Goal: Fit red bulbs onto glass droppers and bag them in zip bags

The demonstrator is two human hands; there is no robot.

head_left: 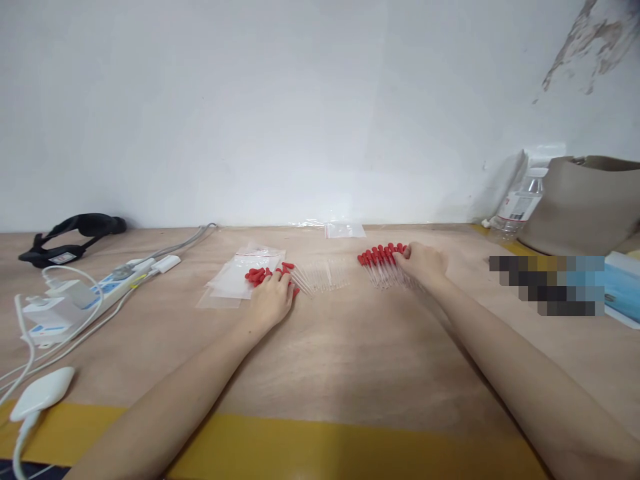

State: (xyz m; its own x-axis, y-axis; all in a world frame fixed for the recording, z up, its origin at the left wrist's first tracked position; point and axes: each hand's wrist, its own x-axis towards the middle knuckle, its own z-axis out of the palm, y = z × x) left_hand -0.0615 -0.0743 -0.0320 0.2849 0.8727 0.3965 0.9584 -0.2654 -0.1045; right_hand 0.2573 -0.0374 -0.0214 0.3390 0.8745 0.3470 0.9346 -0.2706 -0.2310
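Note:
My left hand (273, 300) rests with curled fingers on a loose pile of red rubber bulbs (256, 275); what lies under the fingers is partly hidden. Several thin glass tubes (301, 280) fan out just right of it, and a row of clear glass tubes (327, 275) lies flat in the middle. Farther right, glass droppers with red bulbs (376, 255) lie side by side, bulbs toward the wall. At the right end of that row, my right hand (423, 263) has its thumb and fingers closed on a dropper, mostly covered by the hand.
Clear plastic bags (233, 277) lie beneath and left of the bulb pile, with another bag (345, 231) by the wall. A power strip (107, 293) with cables and a black strap (73, 240) occupy the left. A bottle (520, 203) and grey-brown container (580, 203) stand right.

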